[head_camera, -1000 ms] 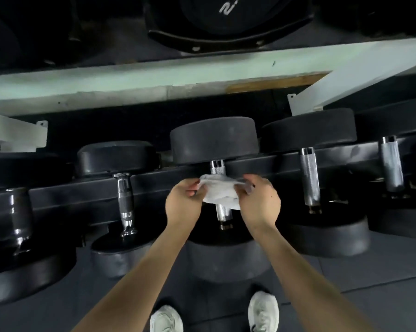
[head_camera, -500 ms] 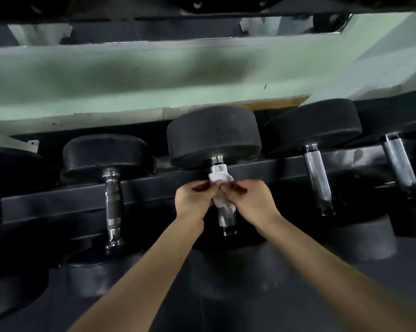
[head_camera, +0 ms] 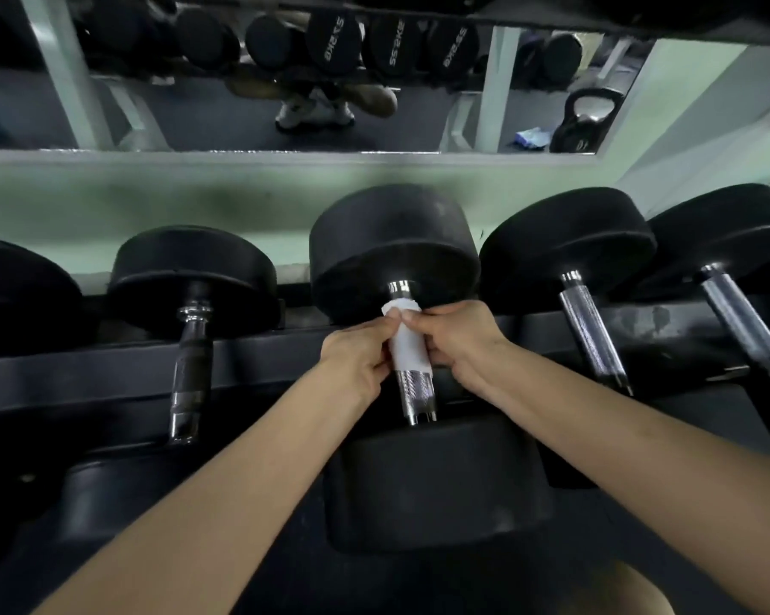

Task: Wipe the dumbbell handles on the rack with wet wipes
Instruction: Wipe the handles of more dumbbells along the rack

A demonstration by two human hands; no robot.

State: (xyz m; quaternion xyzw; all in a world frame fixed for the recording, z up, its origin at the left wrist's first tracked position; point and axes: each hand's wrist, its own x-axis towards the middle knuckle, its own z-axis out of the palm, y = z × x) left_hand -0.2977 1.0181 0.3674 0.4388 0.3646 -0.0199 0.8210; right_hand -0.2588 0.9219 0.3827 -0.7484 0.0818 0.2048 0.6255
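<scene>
Two hands are engaged on one handle at the middle of the rack. A white wipe is wrapped round the upper part of this handle, just below the far weight head. The lower, knurled part is left bare down to the near weight head.

The left hand is curled round the wipe from the left. The right hand is curled round it from the right. The two hands almost meet at the top of the wrap, and nothing else is held.

The step in hand is judged to be the wiping of the middle handle, with only its upper part covered so far. For the next move, the wrap should be drawn down toward the near weight head, with a firm grip and some twisting, so that the knurled section is reached.

A handle to the left and two handles to the right are not touched by either hand. Whether they have been wiped cannot be told.
</scene>
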